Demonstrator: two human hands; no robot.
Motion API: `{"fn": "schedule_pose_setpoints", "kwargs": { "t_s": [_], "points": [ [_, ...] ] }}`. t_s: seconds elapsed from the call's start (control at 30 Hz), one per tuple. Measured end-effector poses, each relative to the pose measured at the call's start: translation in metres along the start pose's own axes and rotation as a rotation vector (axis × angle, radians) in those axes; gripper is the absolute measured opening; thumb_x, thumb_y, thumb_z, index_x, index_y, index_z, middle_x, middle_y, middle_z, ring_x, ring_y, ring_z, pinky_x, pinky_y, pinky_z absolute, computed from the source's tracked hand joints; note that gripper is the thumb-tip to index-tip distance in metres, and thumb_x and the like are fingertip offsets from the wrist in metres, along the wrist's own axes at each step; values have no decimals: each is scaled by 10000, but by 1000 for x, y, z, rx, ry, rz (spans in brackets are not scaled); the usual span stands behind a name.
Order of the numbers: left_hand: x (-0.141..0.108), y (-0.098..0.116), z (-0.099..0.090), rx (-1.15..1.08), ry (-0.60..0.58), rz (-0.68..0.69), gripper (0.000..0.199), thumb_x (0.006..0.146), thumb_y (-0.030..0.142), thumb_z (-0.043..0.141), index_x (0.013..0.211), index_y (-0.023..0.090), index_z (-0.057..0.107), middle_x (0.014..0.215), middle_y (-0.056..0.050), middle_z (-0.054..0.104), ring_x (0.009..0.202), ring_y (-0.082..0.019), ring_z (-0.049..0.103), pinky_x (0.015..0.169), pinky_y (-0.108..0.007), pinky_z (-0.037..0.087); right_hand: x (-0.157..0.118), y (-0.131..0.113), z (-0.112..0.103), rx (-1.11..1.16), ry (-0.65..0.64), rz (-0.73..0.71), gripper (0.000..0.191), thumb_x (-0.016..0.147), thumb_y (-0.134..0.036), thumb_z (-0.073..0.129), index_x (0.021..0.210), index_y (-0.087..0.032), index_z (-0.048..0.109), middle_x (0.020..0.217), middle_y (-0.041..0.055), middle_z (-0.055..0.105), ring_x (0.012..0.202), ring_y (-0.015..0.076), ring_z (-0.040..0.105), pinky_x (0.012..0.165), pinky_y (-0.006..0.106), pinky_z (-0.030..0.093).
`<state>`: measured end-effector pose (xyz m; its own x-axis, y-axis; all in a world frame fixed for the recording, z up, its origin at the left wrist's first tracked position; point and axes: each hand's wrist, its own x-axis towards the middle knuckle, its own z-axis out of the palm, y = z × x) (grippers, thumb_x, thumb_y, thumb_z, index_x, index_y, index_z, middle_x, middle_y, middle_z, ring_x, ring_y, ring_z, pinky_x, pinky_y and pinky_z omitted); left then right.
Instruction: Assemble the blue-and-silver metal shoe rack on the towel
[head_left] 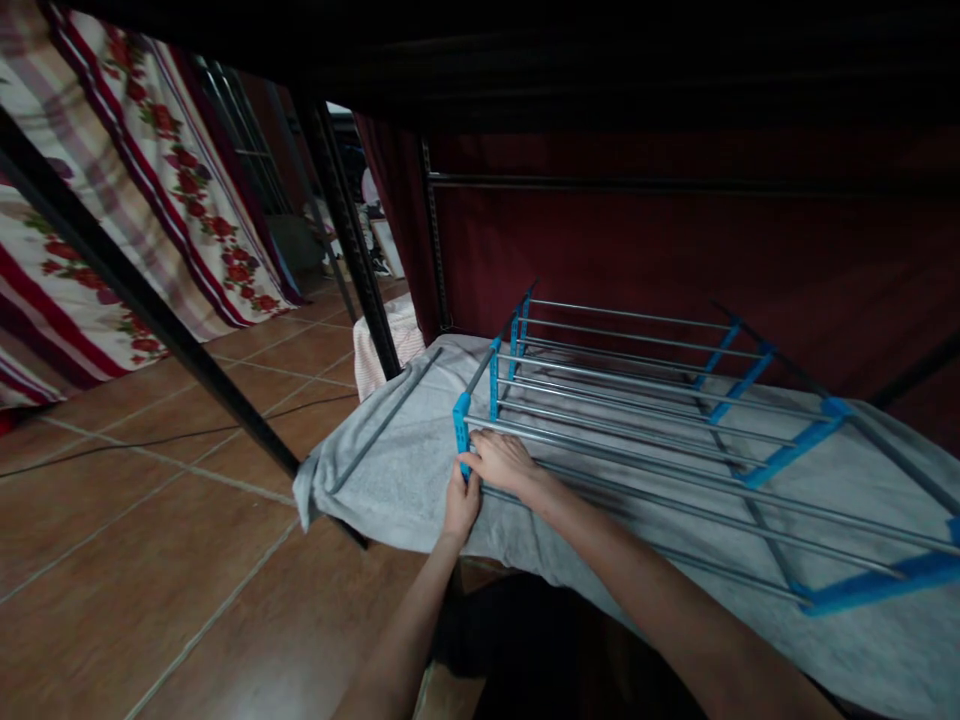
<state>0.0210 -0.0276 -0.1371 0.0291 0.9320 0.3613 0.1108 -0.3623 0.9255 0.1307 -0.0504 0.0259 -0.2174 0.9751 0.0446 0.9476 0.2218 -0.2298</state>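
A rack (637,382) of metal rods and blue brackets stands on the grey cloth (420,470). Rods already span the brackets, and upper tubes run along both ends, so the frame appears largely joined. One loose tube (386,421) lies unattached along the cloth's left part. Above the cloth's front edge, the person's left hand (460,502) and right hand (501,460) both grasp the near left bracket (460,428); whether its lower joint is finished cannot be told.
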Motion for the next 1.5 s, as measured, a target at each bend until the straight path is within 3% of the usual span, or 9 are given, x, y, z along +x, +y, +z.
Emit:
{"fn": "schedule_pose_setpoints", "kwargs": {
  "t_s": [0.27, 0.5, 0.8, 1.23, 1.33, 1.4, 1.5],
  "points": [
    [-1, 1, 1, 5, 5, -27, 445, 880, 302, 473, 1304, 167, 447, 1322, -138, 531, 1256, -244, 474, 1102, -433, 316, 1, -5, -2, -7, -44, 55, 449, 946, -551, 322, 1158, -249, 577, 1027, 76, 699, 974, 236, 651, 815, 334, 466],
    [-2, 4, -1, -1, -8, -56, 354, 886, 307, 473, 1210, 169, 501, 1188, -127, 602, 1164, -247, 539, 1043, -424, 380, 2, -8, -8, 46, -115, 120, 391, 937, -491, 395, 1218, -274, 558, 1131, 71, 672, 1038, 226, 627, 853, 326, 449],
    [-4, -2, -2, -3, -23, -54, 319, 895, 297, 445, 1189, 181, 493, 1170, -121, 598, 1139, -243, 544, 1010, -417, 402, 3, -13, -12, 55, -141, 162, 373, 929, -451, 411, 1245, -298, 539, 1192, 62, 649, 1088, 228, 604, 894, 342, 433],
    [-5, 7, -4, -47, -5, -100, 304, 839, 316, 506, 1112, 189, 539, 1076, -96, 633, 1027, -238, 576, 963, -421, 432, 4, -12, -8, 28, -102, 146, 405, 924, -515, 393, 1223, -292, 550, 1102, 67, 691, 1024, 242, 642, 835, 344, 463],
    [0, 23, -14, -124, 48, -115, 356, 758, 279, 557, 1103, 193, 545, 1095, -83, 629, 1056, -242, 569, 985, -427, 423, 4, -11, -10, 43, -121, 157, 408, 922, -522, 395, 1230, -298, 542, 1143, 72, 676, 1053, 246, 630, 846, 351, 459],
    [11, 45, -25, -216, 81, -95, 379, 736, 260, 545, 1110, 198, 548, 1114, -85, 625, 1063, -238, 574, 981, -407, 429, 4, -11, -11, 53, -131, 161, 414, 928, -518, 386, 1253, -303, 525, 1149, 72, 673, 1067, 245, 623, 851, 356, 459],
    [38, 86, -35, -297, 8, -36, 360, 758, 288, 533, 1107, 210, 580, 1110, -75, 636, 1063, -229, 578, 971, -375, 436, 3, -13, -14, 45, -126, 152, 413, 940, -487, 381, 1264, -282, 533, 1129, 79, 680, 1063, 246, 626, 859, 354, 462]
  ]
}}
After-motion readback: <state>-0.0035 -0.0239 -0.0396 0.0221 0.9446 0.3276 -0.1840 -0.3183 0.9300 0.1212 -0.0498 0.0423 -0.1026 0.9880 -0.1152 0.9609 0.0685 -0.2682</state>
